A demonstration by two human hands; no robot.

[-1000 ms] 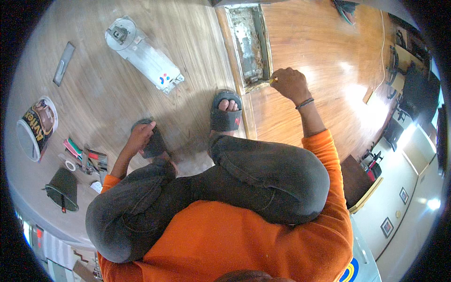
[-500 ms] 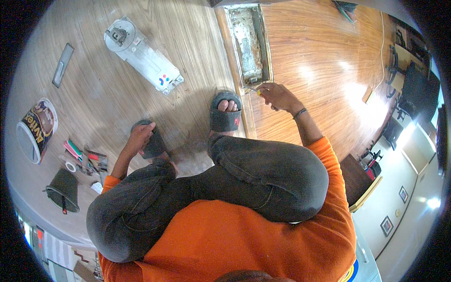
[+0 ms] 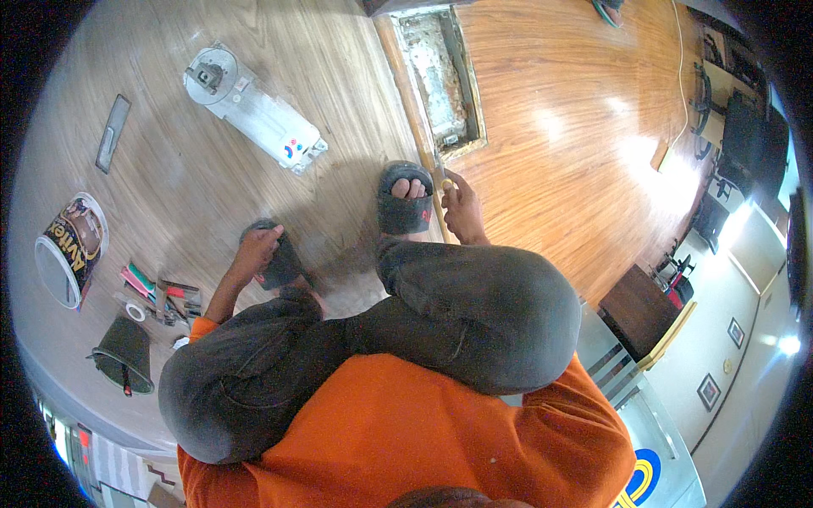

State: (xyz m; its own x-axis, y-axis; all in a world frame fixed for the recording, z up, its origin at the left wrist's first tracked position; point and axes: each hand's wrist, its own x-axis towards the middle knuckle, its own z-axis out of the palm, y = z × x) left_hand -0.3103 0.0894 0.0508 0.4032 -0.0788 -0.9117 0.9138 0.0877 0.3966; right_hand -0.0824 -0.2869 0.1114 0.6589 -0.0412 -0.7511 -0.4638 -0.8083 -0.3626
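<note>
My right hand [image 3: 463, 212] is closed around the yellow handle of a thin screwdriver-like tool [image 3: 446, 179]. Its narrow metal end points up along the wooden threshold strip [image 3: 405, 72], just below the near end of a rectangular floor recess [image 3: 439, 85]. The recess has rough, dirty walls and a pale, rusty inside. On the front of my left slipper [image 3: 284, 258] rests my left hand [image 3: 257, 251], its fingers loosely apart with no tool showing. A grey metal floor door closer [image 3: 267, 125] with a round plate and spindle lies on the floor ahead.
A long metal cover plate [image 3: 112, 134] lies to the left. Below it are a paint tub [image 3: 72, 245], several hand tools [image 3: 174, 300], a tape roll [image 3: 135, 311] and a dark bucket [image 3: 123, 360]. At the upper right, a person's foot [image 3: 609, 12] and a cable [image 3: 682, 76] show.
My right hand has moved left and nearer to me with the yellow-handled tool, whose metal end now points up along the threshold. A person's foot shows at top right. My left hand stays put.
</note>
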